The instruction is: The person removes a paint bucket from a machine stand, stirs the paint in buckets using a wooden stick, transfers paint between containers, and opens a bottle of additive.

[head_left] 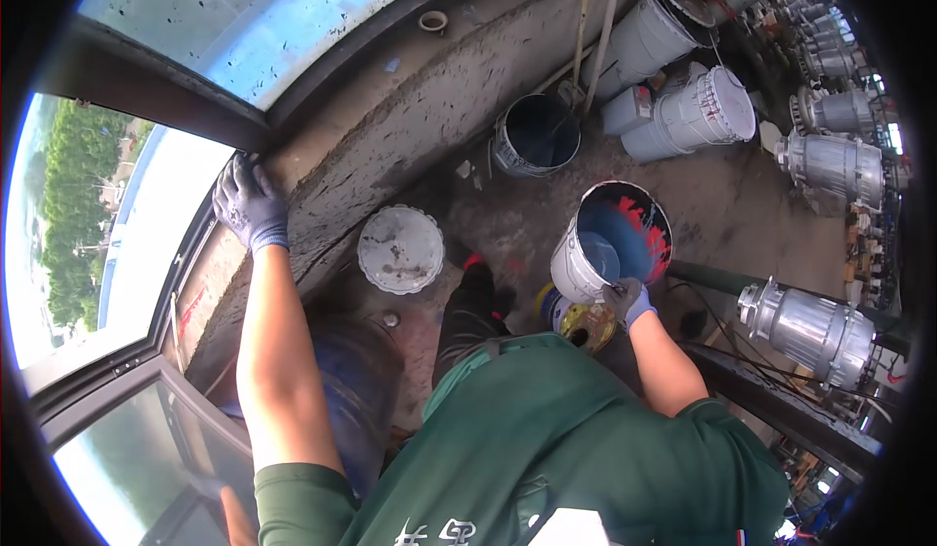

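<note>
My right hand (628,302), in a grey and blue glove, grips the near rim of a white bucket (578,271). The bucket is tilted, with bluish liquid and red paint smears on its inner wall. My left hand (252,201), gloved alike, rests on the window frame (200,234) at the left with its fingers stretched out over the edge. It holds nothing. Just below the white bucket is a yellow and blue can (592,323), partly hidden.
A dark-lined bucket (538,136) stands by the low wall, with white buckets (698,112) farther off at the right. A round white lid (400,249) lies on the floor near a blue drum (356,390). Metal motor-like units (810,331) line the right.
</note>
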### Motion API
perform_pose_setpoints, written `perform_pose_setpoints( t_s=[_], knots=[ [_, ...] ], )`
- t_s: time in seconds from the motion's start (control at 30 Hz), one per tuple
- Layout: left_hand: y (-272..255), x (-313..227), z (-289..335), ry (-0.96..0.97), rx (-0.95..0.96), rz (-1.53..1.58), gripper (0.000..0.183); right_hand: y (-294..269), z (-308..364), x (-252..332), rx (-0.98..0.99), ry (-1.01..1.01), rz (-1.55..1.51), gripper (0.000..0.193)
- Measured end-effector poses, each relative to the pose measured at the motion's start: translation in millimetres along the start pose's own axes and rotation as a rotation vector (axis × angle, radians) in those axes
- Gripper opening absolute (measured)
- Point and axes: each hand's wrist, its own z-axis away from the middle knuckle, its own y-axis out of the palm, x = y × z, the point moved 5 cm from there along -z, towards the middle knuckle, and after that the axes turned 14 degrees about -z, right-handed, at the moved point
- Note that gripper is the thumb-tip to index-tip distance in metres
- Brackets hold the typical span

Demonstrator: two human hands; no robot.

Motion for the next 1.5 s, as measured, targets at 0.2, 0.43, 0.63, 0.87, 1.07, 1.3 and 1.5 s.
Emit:
perform_pose_setpoints(
  t_s=[0.2, 0.43, 0.63, 0.87, 1.07, 1.3, 1.5],
  knots=[
    [9, -3, 0, -0.014, 0.033, -0.029, 0.042, 17, -14, -52, -0.254, 0.234, -0.166, 0.021],
    [18, 5, 3, 0.006, 0.01, 0.028, 0.042, 63, -53, -111, -0.211, 0.342, -0.018, 0.029],
    [17, 2, 3, 0.011, 0.029, 0.053, 0.041, 75, -57, -132, -0.236, 0.389, -0.041, 0.034],
    [18, 8, 6, -0.009, 0.029, 0.013, 0.043, 50, -33, -94, -0.282, 0.326, 0.005, 0.027],
    [4, 12, 6, -0.004, 0.024, -0.044, 0.041, 32, -20, -68, -0.378, 0.291, 0.072, 0.026],
    [8, -3, -2, -0.006, 0.033, 0.004, 0.039, -45, -83, -45, 0.028, 0.009, 0.624, 0.035],
    [20, 5, 3, -0.014, 0.011, 0.005, 0.038, -18, -99, -71, -0.343, 0.359, 0.08, 0.031]
  ],
)
